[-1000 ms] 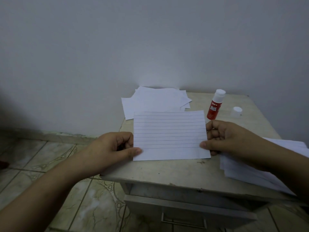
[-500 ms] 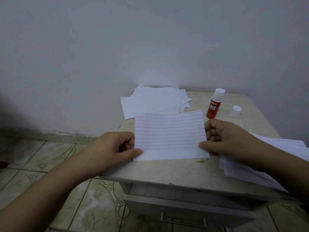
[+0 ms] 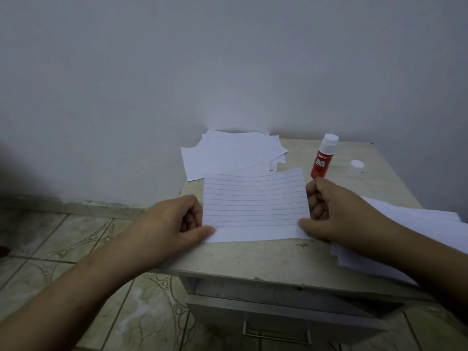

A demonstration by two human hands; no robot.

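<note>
A lined white sheet (image 3: 255,206) is held over the small beige table (image 3: 266,259), its far edge lifted and tilted up on the right. My left hand (image 3: 174,224) pinches its near left corner between thumb and curled fingers. My right hand (image 3: 339,216) pinches the near right corner, thumb on top. A red glue stick (image 3: 323,159) stands uncapped behind the sheet on the right, with its white cap (image 3: 356,165) lying further right.
A loose pile of white papers (image 3: 228,155) lies at the table's back left against the wall. A stack of sheets (image 3: 410,239) sits under my right forearm. A drawer with a metal handle (image 3: 276,330) is below the tabletop. Tiled floor to the left.
The sheet's far edge has risen, and its far right corner now tilts upward; both hands kept their hold on the near corners.
</note>
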